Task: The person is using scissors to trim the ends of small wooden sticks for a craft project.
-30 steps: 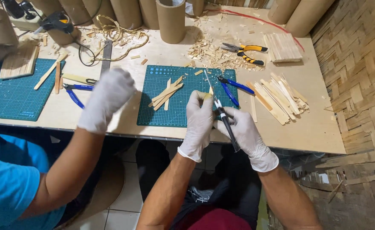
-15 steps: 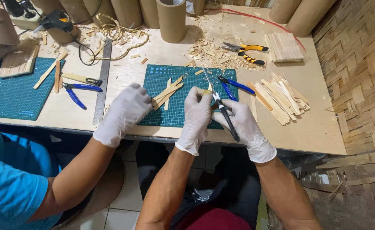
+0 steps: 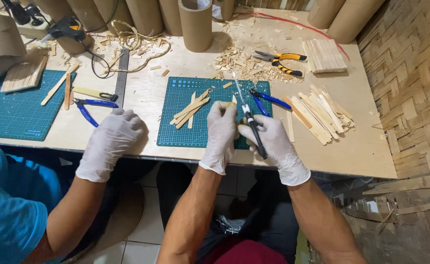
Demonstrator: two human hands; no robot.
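Your pale plywood tabletop (image 3: 141, 98) carries a green gridded cutting mat (image 3: 176, 132) just beyond your knuckles. Your gloved left hand (image 3: 221, 133) pinches a small pale wood strip (image 3: 231, 103) at its fingertips; your gloved right hand (image 3: 272, 142), touching it, is closed round a slim black-handled craft knife (image 3: 250, 122). The thin, smooth strip could slip, letting the blade run toward your left fingers. A co-worker's gloved hand (image 3: 113, 142) rests curled, well left.

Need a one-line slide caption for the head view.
Gloved left hand steadies a small wood piece while right hand works it with a craft knife over a green cutting mat.
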